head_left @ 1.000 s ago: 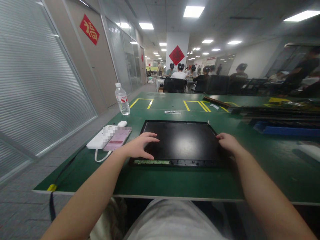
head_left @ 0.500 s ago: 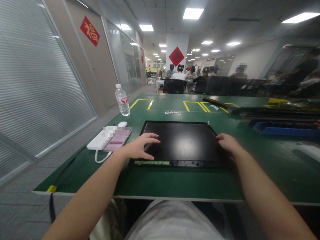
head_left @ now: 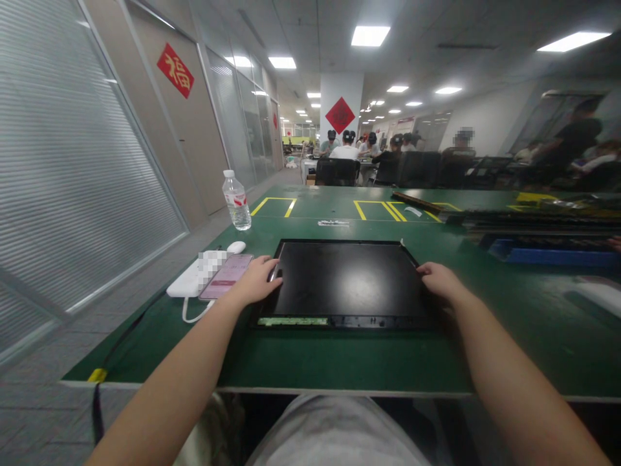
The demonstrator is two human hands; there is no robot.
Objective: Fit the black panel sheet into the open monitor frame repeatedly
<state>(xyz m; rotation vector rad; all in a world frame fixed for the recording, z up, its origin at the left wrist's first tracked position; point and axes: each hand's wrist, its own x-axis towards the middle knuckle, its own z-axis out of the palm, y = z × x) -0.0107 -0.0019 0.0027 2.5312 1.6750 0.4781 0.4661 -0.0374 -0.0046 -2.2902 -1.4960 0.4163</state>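
Observation:
On the green table lies a black LCD panel [head_left: 347, 278] in a dark frame, glossy side up, with a ceiling-light reflection on it. A narrow green circuit board [head_left: 292, 321] runs along the left part of its near edge. My left hand [head_left: 259, 279] holds the panel's left edge, fingertips and thumb curled at the frame. On the other side, my right hand [head_left: 439, 279] grips the right edge, its thumb on top; the fingers below are partly hidden.
To the left lie a phone [head_left: 224, 279], a white box-like device [head_left: 187, 281] with a cable, and a white mouse [head_left: 236, 247]. Behind them stands a water bottle [head_left: 237, 202]. Long dark strips and a blue tray [head_left: 557, 252] occupy the right side. People sit at tables farther back.
My left hand has moved left from above the screen to the panel's left edge and closed there. My right hand stays at the right edge. The view has tilted slightly upward.

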